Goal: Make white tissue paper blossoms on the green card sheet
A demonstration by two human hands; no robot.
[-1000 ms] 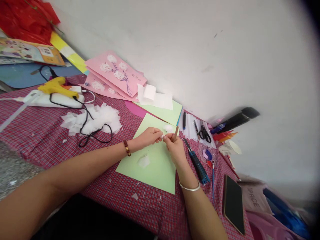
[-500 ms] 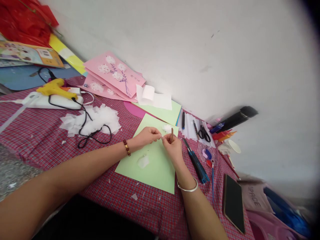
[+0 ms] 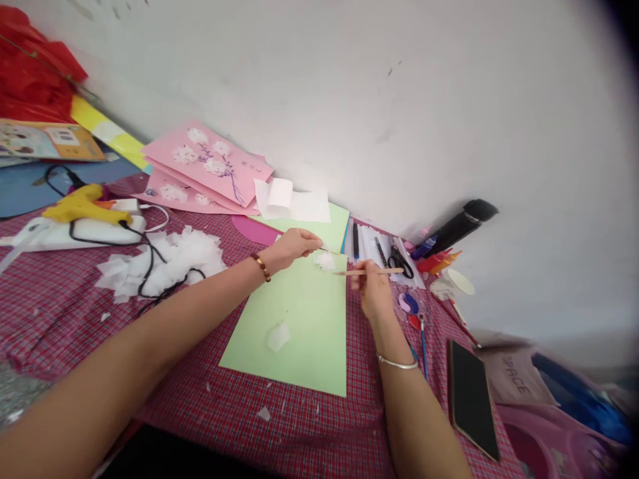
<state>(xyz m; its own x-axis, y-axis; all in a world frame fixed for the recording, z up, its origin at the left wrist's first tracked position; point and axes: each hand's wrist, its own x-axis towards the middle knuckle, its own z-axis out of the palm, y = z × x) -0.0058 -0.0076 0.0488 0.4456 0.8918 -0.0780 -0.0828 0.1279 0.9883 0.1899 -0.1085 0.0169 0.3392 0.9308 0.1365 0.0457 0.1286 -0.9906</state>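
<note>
My right hand (image 3: pixel 373 289), beside the right edge of a light green paper sheet (image 3: pixel 299 313), has its fingers closed round a thin wooden stick (image 3: pixel 347 273). The stick lies nearly level, its left end over the sheet. My left hand (image 3: pixel 297 245) is pinched above the top of the sheet; whatever its fingertips hold is too small to make out. Just below those fingertips sits a white tissue tuft (image 3: pixel 325 261) on the green paper. Lower on the sheet lies a loose scrap of white tissue (image 3: pixel 278 336).
A heap of tissue pieces (image 3: pixel 172 256), crossed by the black cord of a yellow glue gun (image 3: pixel 82 205), is on the left. Pink cards (image 3: pixel 210 163) lean at the wall. Scissors (image 3: pixel 401 261), a paper cup (image 3: pixel 454 285) and a phone (image 3: pixel 473 399) lie right.
My hands have moved apart. The right hand went right, and its stick swung from upright to nearly level. The left hand is now higher, by the tuft. The camera view shifted slightly.
</note>
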